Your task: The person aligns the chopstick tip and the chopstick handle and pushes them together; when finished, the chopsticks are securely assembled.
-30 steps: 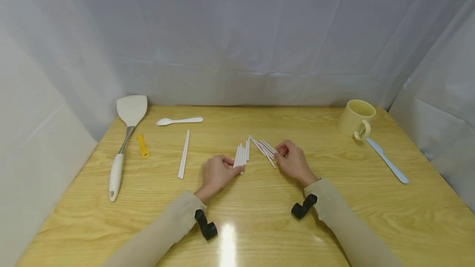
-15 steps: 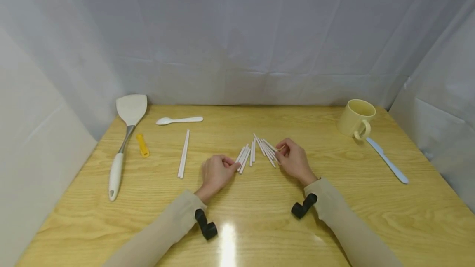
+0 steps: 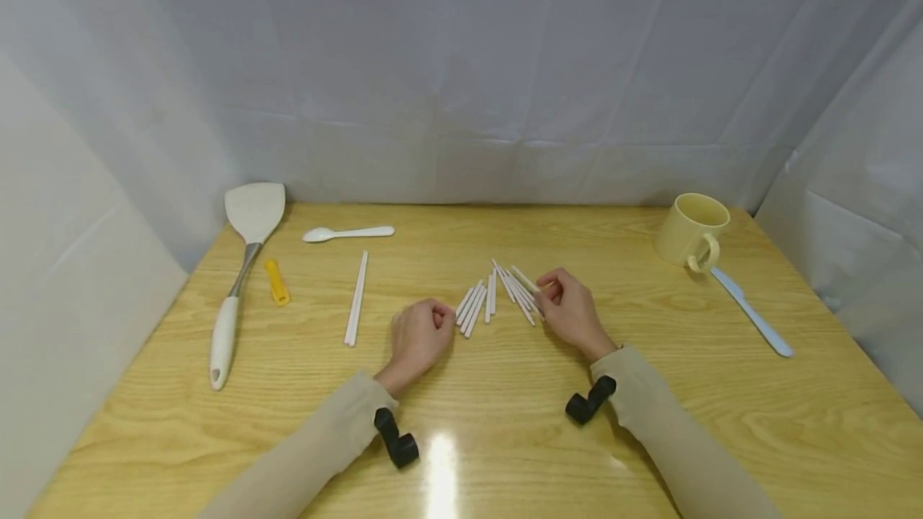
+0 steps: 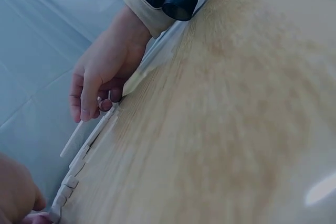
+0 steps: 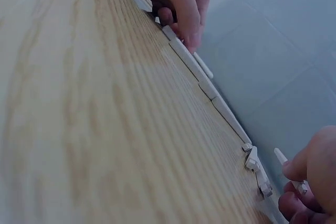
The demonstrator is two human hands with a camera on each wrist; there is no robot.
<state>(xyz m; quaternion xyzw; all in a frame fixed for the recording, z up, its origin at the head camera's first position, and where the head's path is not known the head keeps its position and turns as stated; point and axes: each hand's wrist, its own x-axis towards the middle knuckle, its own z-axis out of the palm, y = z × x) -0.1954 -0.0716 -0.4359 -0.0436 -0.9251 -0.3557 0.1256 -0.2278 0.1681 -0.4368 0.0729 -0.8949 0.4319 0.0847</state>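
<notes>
Short white sticks lie fanned in two groups on the wooden table, a left group (image 3: 477, 312) and a right group (image 3: 516, 293). My left hand (image 3: 421, 335) is at the left group, its fingers curled. In the right wrist view a white stick (image 5: 203, 66) juts from that hand's thumb tip. To the right, my right hand (image 3: 570, 309) pinches another white stick (image 3: 524, 278) between thumb and fingers. The left wrist view has this stick (image 4: 72, 139) slanting out from the fingers, above the row on the table. Its other end is hidden by the hand.
On the left lie a white spatula (image 3: 238, 287), a small yellow clip (image 3: 276, 282), a white spoon (image 3: 349, 234) and two long thin white sticks (image 3: 356, 300). A yellow mug (image 3: 681, 235) and a light blue knife (image 3: 753, 313) are at the right. Pale curtains (image 3: 461, 70) enclose the table (image 3: 505, 439).
The left group has been spread to the right and fanned out, and my left hand has drawn back slightly left. My right hand stays in place; its stick now stands apart from the right group.
</notes>
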